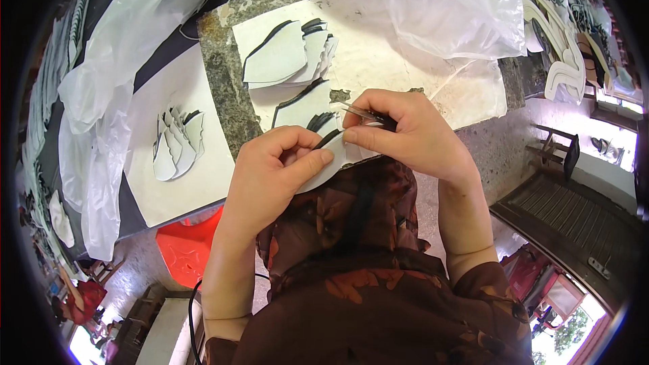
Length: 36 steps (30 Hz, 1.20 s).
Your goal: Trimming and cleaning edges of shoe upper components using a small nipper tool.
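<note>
The left hand (276, 157) pinched a pale piece (322, 176), which jutted beyond the thumb. Near its dark edge (329, 138), the right hand (403, 125) gripped a metal tool (367, 114).

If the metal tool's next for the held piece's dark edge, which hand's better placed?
Right, I'd say: the right hand holds the metal tool near the dark edge, while the left hand pinches the pale piece.

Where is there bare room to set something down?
The cream paper between the right hand and translucent plastic sheet; also the left white paper, nearside of its fanned pieces. Crowded: beyond the left hand, where dark-edged pieces lie.
</note>
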Tool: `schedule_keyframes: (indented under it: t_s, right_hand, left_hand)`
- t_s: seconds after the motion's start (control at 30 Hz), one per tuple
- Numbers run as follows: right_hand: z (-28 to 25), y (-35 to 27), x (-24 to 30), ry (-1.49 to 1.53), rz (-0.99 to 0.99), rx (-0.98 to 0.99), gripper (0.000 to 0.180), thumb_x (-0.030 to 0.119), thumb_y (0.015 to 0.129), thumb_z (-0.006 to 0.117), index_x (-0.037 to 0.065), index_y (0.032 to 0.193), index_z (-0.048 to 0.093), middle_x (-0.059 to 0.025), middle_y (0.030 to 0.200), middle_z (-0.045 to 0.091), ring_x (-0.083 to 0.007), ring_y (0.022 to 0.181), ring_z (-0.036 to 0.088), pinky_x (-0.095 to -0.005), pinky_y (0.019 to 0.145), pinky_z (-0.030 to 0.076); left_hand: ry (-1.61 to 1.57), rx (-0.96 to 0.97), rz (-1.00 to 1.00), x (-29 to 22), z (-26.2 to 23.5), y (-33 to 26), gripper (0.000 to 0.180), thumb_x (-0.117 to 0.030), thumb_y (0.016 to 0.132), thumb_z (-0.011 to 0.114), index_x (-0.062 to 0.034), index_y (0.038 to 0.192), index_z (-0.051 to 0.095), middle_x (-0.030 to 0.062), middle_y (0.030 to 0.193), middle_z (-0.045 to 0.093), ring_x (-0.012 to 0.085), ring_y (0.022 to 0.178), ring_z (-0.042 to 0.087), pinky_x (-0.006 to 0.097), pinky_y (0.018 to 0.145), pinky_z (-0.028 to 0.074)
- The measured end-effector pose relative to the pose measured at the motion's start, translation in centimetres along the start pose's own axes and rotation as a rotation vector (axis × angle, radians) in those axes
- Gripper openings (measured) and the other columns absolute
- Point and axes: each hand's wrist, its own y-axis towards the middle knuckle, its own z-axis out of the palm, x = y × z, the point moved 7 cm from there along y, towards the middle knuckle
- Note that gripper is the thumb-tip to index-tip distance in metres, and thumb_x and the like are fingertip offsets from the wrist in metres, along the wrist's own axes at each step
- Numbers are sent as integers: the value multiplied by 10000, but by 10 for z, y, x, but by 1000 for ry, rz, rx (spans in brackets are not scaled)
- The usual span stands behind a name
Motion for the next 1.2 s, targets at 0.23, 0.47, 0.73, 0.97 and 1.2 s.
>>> schedule_keyframes:
  t_s: [0.23,0.47,0.73,0.97,1.2]
  right_hand:
    - [1,1,1,-138,-100,-73,168,122,881,776,-2,965,700,-46,788,675,-77,719,568,-266,657,478]
    - [5,-3,11,-294,-236,-130,161,113,848,765,12,950,692,-99,798,671,-189,694,630,-308,647,496]
    - [12,-5,13,-489,-349,-201,197,61,763,768,44,944,692,-102,829,687,-278,725,673,-341,658,524]
    - [7,-1,0,-271,-247,-140,163,63,828,765,22,974,705,-90,862,727,-186,757,702,-308,693,542]
    - [4,2,-3,-191,-180,-147,147,91,868,760,-4,961,697,-67,798,706,-92,711,627,-272,661,512]
  left_hand:
    - [36,-41,7,6,-3,5,208,-123,880,802,40,988,733,-35,733,580,43,668,486,239,601,403]
    - [192,-139,119,-3,-6,6,190,-121,867,781,31,972,736,47,703,583,108,631,509,284,601,424]
    - [368,-146,151,-11,-3,7,188,-146,866,743,33,906,702,80,675,526,170,603,491,339,592,419]
    - [266,-77,38,-4,-3,9,203,-158,863,752,31,909,696,56,685,534,144,620,480,321,595,408]
    - [113,-4,-22,-1,-2,7,185,-126,881,774,39,928,705,-40,663,503,48,621,431,255,568,363]
